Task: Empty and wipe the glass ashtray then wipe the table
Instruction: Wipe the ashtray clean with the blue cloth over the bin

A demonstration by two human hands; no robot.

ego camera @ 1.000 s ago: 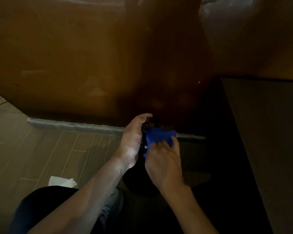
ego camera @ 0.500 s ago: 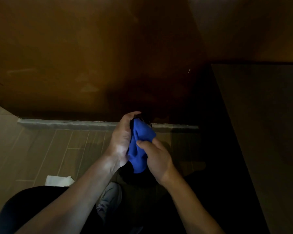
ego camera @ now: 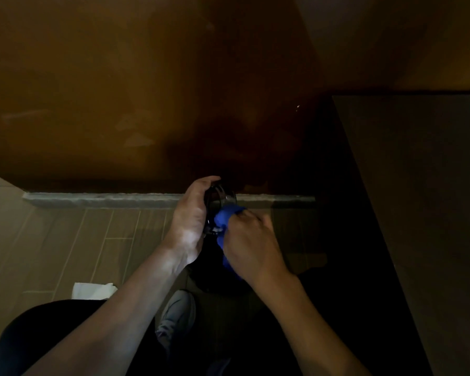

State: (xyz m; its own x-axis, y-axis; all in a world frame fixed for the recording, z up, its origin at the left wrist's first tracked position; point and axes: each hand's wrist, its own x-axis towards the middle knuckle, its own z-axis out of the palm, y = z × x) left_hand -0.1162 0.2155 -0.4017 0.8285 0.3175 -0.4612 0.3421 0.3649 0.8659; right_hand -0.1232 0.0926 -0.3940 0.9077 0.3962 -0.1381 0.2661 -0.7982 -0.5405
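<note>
The glass ashtray (ego camera: 219, 202) was held in the air over the floor (ego camera: 65, 240), well apart from the dark bench (ego camera: 418, 185) on the right; it rested on nothing. Of the two hands, the left hand (ego camera: 192, 217) was curled round the ashtray's outer wall, fingers over the far side; the right hand (ego camera: 251, 240) pinched a blue cloth (ego camera: 225, 219) and pressed it against the ashtray's near edge, so the hands sat close together with the glass between them.

The ashtray would likely handle as a stiff, fairly heavy piece for its size, smooth and prone to slip, and breakable if it fell on the tiles; the outer wall, gripped across its width as the left hand did, seemed the safest hold, with the rim left free for wiping. The cloth looked soft and limp, its tail hanging below the right hand.

The ashtray appeared round, so it had no true long axis; it seemed tipped on its side, the mouth turned toward the right hand, though the dim light left that uncertain.

A white paper (ego camera: 92, 290) lay on the floor at the left; a grey shoe (ego camera: 177, 313) showed below the forearms.
</note>
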